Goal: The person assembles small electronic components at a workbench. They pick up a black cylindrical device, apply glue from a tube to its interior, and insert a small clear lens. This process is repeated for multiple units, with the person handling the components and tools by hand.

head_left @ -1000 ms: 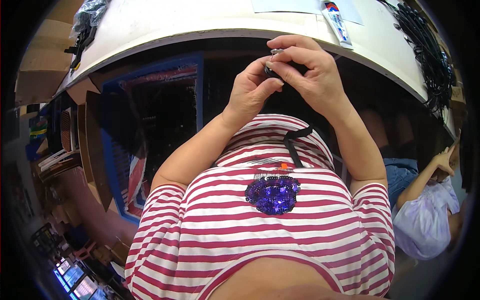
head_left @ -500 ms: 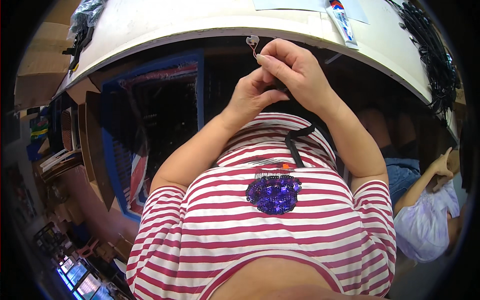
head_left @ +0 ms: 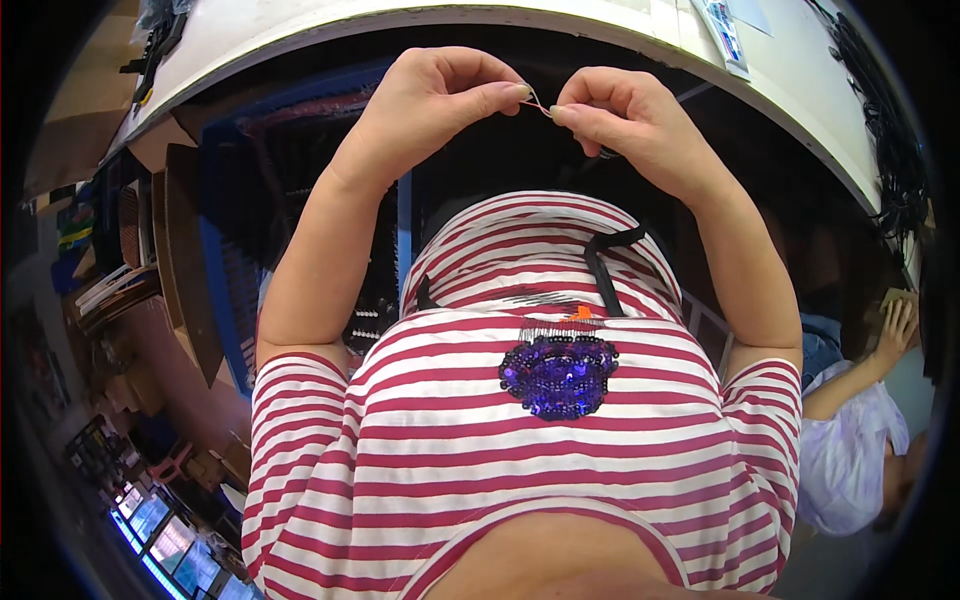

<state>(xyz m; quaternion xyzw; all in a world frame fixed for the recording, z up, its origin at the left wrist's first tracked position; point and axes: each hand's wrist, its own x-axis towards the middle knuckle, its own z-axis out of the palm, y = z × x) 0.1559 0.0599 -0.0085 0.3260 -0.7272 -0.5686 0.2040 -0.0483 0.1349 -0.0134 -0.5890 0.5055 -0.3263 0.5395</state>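
Both hands are raised in front of the person's chest, fingertips nearly meeting over a dark gap below the edge of a white worktable point(head_left: 300, 30). The left hand point(head_left: 435, 100) is pinching with thumb and forefinger closed tight on one end of a thin, pale wire-like strand point(head_left: 538, 104); the other fingers are curling loosely into the palm. The right hand point(head_left: 625, 120) is pinching the other end of the same strand between thumb and forefinger, its remaining fingers folded under. The strand is very short and fine, spanning only the small space between the two pinches, and what it is made of is too small to tell.

Both forearms are running down toward the lower part of the view, elbows spread wide. Between them is the person's red and white striped shirt point(head_left: 520, 470), with a purple sequin patch point(head_left: 558, 372) at mid-chest and a black strap point(head_left: 605, 270) lying across the upper chest.

On the table's far right, a bundle of black cables point(head_left: 885, 130) is lying along the edge. At the far right, another person in a pale lilac top point(head_left: 850, 450) is sitting, one hand resting on a small brown object.
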